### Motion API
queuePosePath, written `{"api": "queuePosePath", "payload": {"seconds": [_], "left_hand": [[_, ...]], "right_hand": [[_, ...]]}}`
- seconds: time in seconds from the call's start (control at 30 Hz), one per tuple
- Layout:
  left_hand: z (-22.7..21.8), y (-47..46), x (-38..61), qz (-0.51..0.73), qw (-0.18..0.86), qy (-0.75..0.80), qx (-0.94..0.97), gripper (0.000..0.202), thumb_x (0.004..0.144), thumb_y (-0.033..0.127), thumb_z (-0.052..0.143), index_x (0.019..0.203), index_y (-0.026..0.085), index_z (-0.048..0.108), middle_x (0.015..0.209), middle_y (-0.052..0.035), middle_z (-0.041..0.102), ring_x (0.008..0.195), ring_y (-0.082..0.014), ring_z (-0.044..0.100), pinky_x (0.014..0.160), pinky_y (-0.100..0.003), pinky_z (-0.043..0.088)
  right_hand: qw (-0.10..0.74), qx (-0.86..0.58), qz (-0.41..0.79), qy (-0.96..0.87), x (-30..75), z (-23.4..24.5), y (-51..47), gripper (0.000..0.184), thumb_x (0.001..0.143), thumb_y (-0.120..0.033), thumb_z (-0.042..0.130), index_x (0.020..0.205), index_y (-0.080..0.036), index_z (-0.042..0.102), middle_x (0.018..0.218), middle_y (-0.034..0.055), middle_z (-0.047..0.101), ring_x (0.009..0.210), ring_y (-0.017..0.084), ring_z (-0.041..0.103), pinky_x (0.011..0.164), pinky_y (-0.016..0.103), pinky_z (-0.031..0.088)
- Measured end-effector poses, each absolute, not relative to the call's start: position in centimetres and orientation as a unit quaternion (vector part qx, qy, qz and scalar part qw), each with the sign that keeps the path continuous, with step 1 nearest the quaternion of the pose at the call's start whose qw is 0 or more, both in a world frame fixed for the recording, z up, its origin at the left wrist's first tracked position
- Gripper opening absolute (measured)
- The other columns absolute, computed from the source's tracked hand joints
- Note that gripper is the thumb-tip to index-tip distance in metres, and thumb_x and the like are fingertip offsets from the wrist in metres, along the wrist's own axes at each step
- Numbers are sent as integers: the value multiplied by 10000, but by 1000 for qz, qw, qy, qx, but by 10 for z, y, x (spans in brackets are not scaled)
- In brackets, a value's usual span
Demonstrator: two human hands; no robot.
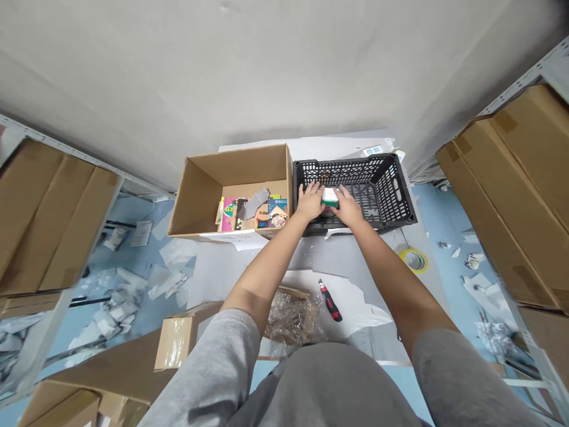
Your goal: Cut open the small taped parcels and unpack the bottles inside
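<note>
Both my arms reach forward into a black plastic crate (393, 196) on the floor. Between my hands sits a small white and green box (329, 197). My left hand (309, 200) presses its left side with the fingers stretched forward. My right hand (348, 206) holds its right side, fingers curled around it. The box is low inside the crate, near its front left corner.
An open cardboard box (208, 178) with colourful booklets (255, 212) stands left of the crate. A red and black utility knife (330, 301), a yellow tape roll (414, 259), crumpled plastic wrap (291, 317) and paper scraps lie on the floor. Shelves with cartons flank both sides.
</note>
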State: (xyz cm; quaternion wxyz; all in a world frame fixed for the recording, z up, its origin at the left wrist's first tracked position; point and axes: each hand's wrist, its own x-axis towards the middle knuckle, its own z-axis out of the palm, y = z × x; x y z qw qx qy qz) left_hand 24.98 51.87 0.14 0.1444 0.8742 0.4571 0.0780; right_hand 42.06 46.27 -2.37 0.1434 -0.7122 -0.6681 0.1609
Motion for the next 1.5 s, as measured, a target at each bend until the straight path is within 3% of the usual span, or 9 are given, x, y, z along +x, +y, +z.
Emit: {"api": "queuePosePath", "payload": {"seconds": [0.23, 0.37, 0.63, 0.77, 0.9, 1.03, 1.2, 1.33, 1.5], "left_hand": [[40, 443, 170, 263, 190, 537, 779, 550, 966, 289, 537, 1510, 251, 474, 1479, -129, 539, 1402, -312, 483, 1185, -523, 399], [43, 363, 94, 173, 184, 642, 724, 456, 985, 321, 538, 1428, 217, 513, 1369, -154, 566, 1310, -315, 554, 1125, -471, 456], [2, 268, -10, -168, 301, 722, 600, 773, 872, 565, 697, 1468, 179, 390, 1442, -233, 537, 1286, -398, 603, 1006, -449, 494], [-30, 251, -30, -201, 360, 704, 578, 750, 876, 499, 709, 1472, 190, 373, 1409, -231, 599, 1259, -362, 645, 965, -396, 497], [-66, 238, -41, -32, 391, 722, 569, 742, 903, 368, 707, 1518, 177, 340, 1267, -185, 711, 1159, -297, 700, 916, -353, 508], [-95, 228, -49, 176, 454, 737, 469, 418, 891, 348, 690, 1245, 131, 639, 1085, -118, 770, 1006, -250, 734, 858, -308, 529], [-100, 213, -57, 248, 580, 628, 455, 354, 901, 392, 656, 1156, 172, 766, 1183, -84, 774, 1138, -261, 694, 1013, -356, 501], [-84, 205, -61, 227, 611, 589, 477, 521, 950, 375, 617, 1446, 216, 612, 1460, -87, 642, 1322, -252, 607, 1128, -381, 436], [-43, 207, -49, 205, 476, 615, 594, 461, 1034, 341, 446, 1450, 199, 584, 1442, -98, 652, 1361, -261, 583, 1137, -372, 430]], "right_hand": [[257, -679, 177, -665, 366, 4, 366, 417, 1029, -299, 452, 1407, -236, 618, 1354, 116, 627, 1285, 303, 577, 1100, 439, 487], [145, -684, 312, -643, 324, -3, 273, 399, 1042, -433, 438, 1358, -303, 644, 1280, 98, 665, 1110, 285, 686, 952, 395, 555], [-92, -681, 440, -578, 270, -39, 194, 1019, 808, -665, 738, 1629, -215, 336, 1521, 267, 508, 1345, 430, 576, 1009, 487, 511], [-36, -694, 457, -554, 251, -53, 187, 1153, 742, -514, 836, 1634, -80, 247, 1574, 325, 405, 1336, 404, 587, 1051, 448, 494], [136, -753, 379, -520, 235, -71, 175, 1025, 749, -402, 801, 1605, -140, 302, 1486, 227, 540, 1358, 346, 568, 1114, 427, 462], [257, -835, 322, -365, 230, -89, 164, 883, 693, -425, 822, 1453, -111, 501, 1335, 205, 664, 1223, 351, 655, 1046, 427, 510], [261, -834, 381, -301, 230, -95, 152, 388, 748, -465, 776, 1024, -200, 715, 969, 87, 783, 957, 297, 731, 871, 380, 563], [247, -821, 387, -338, 222, -81, 150, 374, 766, -312, 726, 1121, -198, 697, 1062, 73, 784, 969, 262, 736, 833, 322, 556], [194, -843, 295, -406, 218, -42, 150, 487, 812, -256, 679, 1293, -202, 625, 1151, 98, 769, 1084, 275, 718, 881, 317, 532]]}}
